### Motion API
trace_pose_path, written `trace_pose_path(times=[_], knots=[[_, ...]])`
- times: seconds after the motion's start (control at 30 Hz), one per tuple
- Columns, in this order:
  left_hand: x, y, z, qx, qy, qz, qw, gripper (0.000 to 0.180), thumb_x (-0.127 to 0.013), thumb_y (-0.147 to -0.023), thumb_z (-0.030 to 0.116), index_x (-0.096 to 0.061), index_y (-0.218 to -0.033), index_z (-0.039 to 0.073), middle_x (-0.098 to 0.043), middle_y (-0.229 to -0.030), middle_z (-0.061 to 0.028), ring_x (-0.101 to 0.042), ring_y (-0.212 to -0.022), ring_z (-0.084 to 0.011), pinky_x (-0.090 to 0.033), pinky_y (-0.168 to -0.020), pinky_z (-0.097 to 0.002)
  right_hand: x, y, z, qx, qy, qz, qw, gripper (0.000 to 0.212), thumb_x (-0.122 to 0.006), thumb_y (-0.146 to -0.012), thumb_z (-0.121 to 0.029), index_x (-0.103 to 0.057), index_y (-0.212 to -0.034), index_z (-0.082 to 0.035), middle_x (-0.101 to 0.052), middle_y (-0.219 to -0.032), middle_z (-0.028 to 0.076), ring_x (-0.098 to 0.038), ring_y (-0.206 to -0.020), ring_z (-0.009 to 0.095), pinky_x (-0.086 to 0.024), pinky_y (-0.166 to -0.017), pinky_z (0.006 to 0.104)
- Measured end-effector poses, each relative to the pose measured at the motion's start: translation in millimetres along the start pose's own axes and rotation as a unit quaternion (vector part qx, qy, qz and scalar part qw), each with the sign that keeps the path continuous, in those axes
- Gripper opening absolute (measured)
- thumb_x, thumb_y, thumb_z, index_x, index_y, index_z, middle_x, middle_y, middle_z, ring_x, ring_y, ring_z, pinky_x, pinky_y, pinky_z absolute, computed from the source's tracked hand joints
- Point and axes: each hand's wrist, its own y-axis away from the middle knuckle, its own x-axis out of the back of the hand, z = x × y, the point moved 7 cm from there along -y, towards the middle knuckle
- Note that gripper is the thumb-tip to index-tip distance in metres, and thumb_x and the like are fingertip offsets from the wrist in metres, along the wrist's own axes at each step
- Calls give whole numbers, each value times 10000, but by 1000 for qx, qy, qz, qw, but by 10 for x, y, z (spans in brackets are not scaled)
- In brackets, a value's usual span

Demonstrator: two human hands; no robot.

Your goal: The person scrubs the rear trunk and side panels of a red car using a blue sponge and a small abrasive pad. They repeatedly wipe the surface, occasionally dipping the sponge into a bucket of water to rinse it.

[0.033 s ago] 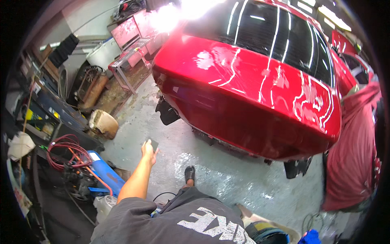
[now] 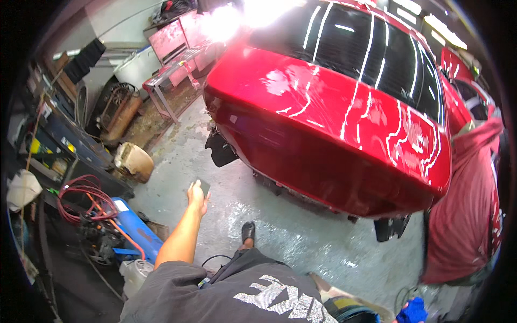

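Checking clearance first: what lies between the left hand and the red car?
In the head view, past the dark pad held in the left hand, grey floor shows up to the red car.

A coiled red hose lies on the left near a blue cylinder, with a white jug just below the cylinder. Farther up, a beige tub stands on the wet grey floor, a rusty tank behind it. A metal stand sits before a pink cabinet; a black cloth hangs to their left. At the right, a red cloth drapes in folds, and bright lamps shine overhead
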Motion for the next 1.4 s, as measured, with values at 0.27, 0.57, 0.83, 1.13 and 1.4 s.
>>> trace_pose_path(times=[0.27, 0.57, 0.83, 1.13, 1.4], knots=[[-1918, -906, 1900, -261, -68, -77, 960, 494, -499, -1146, 242, -524, -1582, 12, -614, -1530, -233, -570, -1438, -363, -447, -1215, -459, -5683, 2623, 1731, -194, 41, -546, 814, 704, -710, -1036, -332, -474, -1620, -20, -637, -1512, 183, -690, -1289, 347, -611, -1035, 549], [-2897, -791, 2060, -449, -335, 3, 828, 762, -515, -1140, 404, -369, -1633, -158, -320, -1718, -411, -292, -1625, -538, -225, -1349, -574, -8897, 5672, 3555, 262, 389, -716, 517, 528, -887, -768, -287, -707, -1185, -18, -776, -1038, 210, -775, -937, 333, -592, -882, 434], [-2980, -2028, 2770, -408, -390, 5, 825, 1032, -488, -1107, 659, -218, -1700, -142, -185, -1780, -394, -182, -1688, -477, -159, -1386, -525, -9093, 5193, 4540, 460, 327, -706, 427, 684, -886, -753, -308, -667, -1324, -3, -707, -1281, 248, -637, -1260, 451, -499, -1106, 528], [-2944, -1844, 2528, -467, -393, -42, 791, 997, -495, -1117, 640, -246, -1692, -136, -216, -1773, -389, -190, -1678, -504, -175, -1377, -552, -9115, 5024, 4625, 426, 321, -693, 485, 619, -881, -749, -265, -669, -1285, -38, -701, -1261, 212, -618, -1264, 429, -490, -1120, 524], [-2971, -1907, 2684, -542, -484, -158, 669, 972, -520, -1106, 627, -267, -1705, -96, -264, -1777, -336, -195, -1690, -465, -163, -1379, -551, -9210, 4959, 4628, 422, 314, -702, 479, 600, -883, -735, -246, -681, -1265, -51, -706, -1257, 206, -622, -1256, 432, -491, -1123, 529]])
